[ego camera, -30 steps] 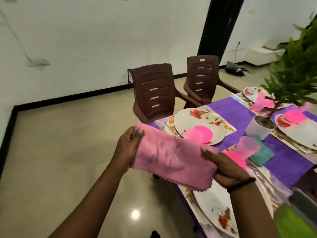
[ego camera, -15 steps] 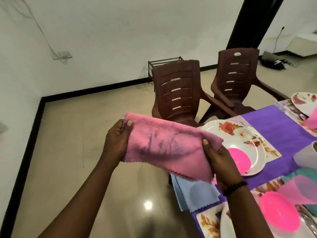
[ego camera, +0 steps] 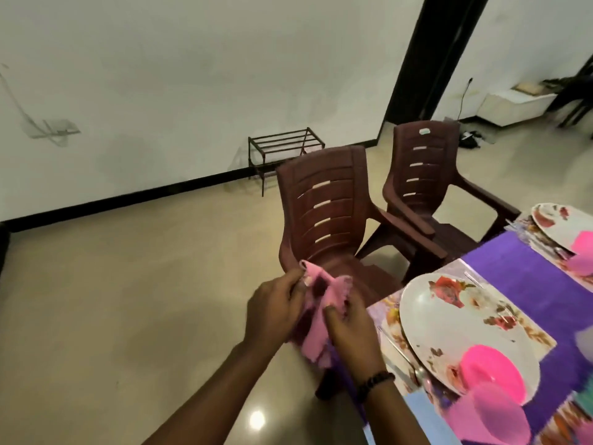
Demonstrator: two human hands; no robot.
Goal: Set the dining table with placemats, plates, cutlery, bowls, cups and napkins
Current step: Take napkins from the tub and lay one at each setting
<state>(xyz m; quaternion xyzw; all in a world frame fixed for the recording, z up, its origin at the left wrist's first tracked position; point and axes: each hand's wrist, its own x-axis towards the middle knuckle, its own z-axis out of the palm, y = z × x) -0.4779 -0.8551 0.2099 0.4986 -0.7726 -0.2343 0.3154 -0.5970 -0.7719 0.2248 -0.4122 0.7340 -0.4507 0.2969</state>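
Note:
Both my hands hold a pink napkin (ego camera: 316, 319), folded together between them, just off the table's near-left corner. My left hand (ego camera: 272, 308) pinches its upper edge; my right hand (ego camera: 348, 326) grips the other side with the thumb on the cloth. To the right a floral white plate (ego camera: 449, 319) lies on a floral placemat (ego camera: 526, 319), with a pink bowl (ego camera: 491, 372) on the plate. A pink cup (ego camera: 494, 415) stands near it, blurred. Cutlery (ego camera: 401, 354) lies left of the plate. A light blue napkin (ego camera: 426, 419) lies at the bottom.
Two brown plastic chairs (ego camera: 324, 220) stand at the table's far side. The table carries a purple cloth (ego camera: 532, 277). A second plate (ego camera: 558, 223) with pink ware sits at the right edge. A metal rack (ego camera: 282, 146) stands by the wall.
My hands have come together, folding the pink napkin that was stretched wide between them. The view has swung so the near plate sits to the right.

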